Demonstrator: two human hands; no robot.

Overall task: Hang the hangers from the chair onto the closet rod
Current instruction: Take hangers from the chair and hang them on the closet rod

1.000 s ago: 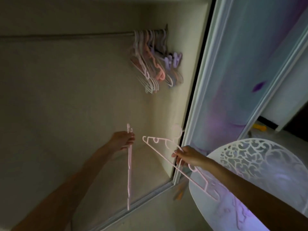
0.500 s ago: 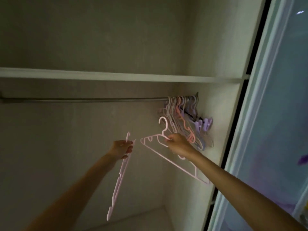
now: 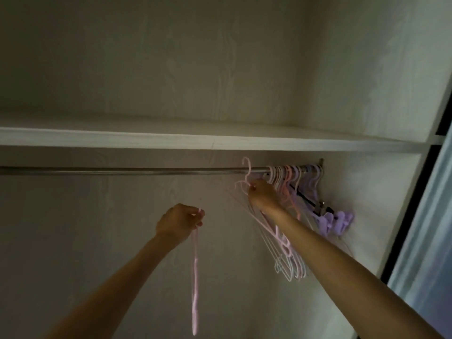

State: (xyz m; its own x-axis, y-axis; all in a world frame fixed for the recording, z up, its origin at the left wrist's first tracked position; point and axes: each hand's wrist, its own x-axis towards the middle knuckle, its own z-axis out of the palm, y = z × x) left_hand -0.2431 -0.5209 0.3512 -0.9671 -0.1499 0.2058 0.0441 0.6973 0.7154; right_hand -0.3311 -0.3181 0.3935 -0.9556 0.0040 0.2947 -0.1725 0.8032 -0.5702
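Note:
A metal closet rod (image 3: pixel 122 170) runs across under a white shelf. Several pink, white and purple hangers (image 3: pixel 293 187) hang bunched at its right end. My right hand (image 3: pixel 263 195) is raised just below the rod, shut on the neck of a pink hanger (image 3: pixel 247 167) whose hook reaches up in front of the rod, left of the bunch. My left hand (image 3: pixel 179 222) is lower and to the left, shut on the top of another pink hanger (image 3: pixel 195 277) that dangles edge-on straight down.
The white shelf (image 3: pixel 220 140) sits right above the rod. The closet's right side wall (image 3: pixel 367 204) is close behind the hanging bunch. A sliding door frame (image 3: pixel 420 216) stands at the far right. The chair is out of view.
My view has tilted up into the closet. My right hand has lifted its pink hanger up to the rod beside the bunch. My left hand rose a little with its hanger.

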